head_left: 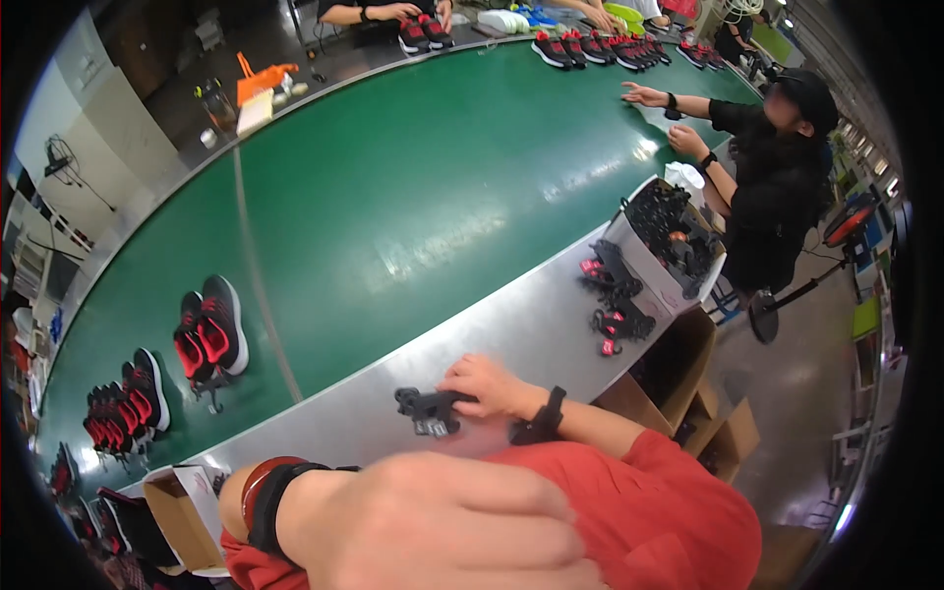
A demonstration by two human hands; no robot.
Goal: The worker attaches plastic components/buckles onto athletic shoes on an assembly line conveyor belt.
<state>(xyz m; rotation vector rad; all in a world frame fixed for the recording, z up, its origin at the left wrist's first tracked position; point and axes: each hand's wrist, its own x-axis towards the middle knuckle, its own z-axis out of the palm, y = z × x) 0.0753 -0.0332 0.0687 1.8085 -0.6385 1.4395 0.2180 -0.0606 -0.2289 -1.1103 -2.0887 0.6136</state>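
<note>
My left hand point(462, 521) looms large and slightly blurred at the bottom middle, its fingers curled; what lies inside them is hidden. Farther off, my right hand point(487, 385) is closed over the right end of a small cluster of black plastic shoe hangers point(430, 408), on the metal ledge beside the green belt. More black hangers with red tags point(618, 300) lie in two loose piles to the right along the ledge. Beyond them a white box point(639, 251) is filled with black hangers.
Black and red sneakers stand on the green belt point(393, 197): a pair point(211, 334) at left, a row point(128, 398) nearer, several at the far end. A co-worker point(777, 177) in black reaches over the belt at right. Open cardboard boxes point(678, 379) sit below the ledge.
</note>
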